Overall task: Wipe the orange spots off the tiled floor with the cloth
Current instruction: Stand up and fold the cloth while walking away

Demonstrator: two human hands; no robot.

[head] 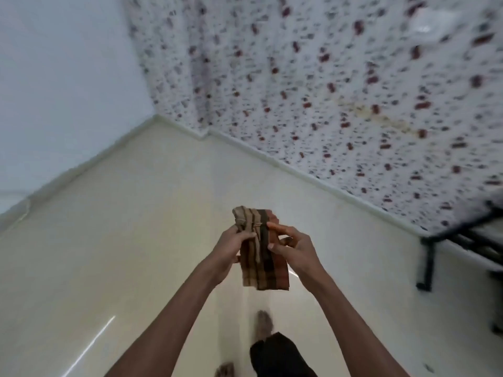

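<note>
Both hands hold the cloth [260, 251] up in the air in front of the body, well above the tiled floor [152, 213]. The left hand [231, 247] grips its left side with the fingers curled round the fabric; the right hand [292, 247] pinches the right edge, with one of its fingers [280, 228] laid straight across the top and the thumb below. The striped cloth is folded into a long strip, and its long axis runs away from the person, with the lower end hanging free below the hands. Neither hand is clearly nearer to it; they share it about evenly.

Pale, glossy floor fills the lower part of the view and runs to the corner where the plain wall [54, 91] meets the speckled wall [313, 77]. No orange spots show on the floor here, though the picture is blurred. A faint yellowish streak [381, 118] lies on the speckled wall. A dark metal frame [462, 240] stands at the right edge of the floor. The person's feet [264, 323] show below the arms.

No containers are in view. Judging by this, wiping has not begun: the cloth must first come down to the floor.
</note>
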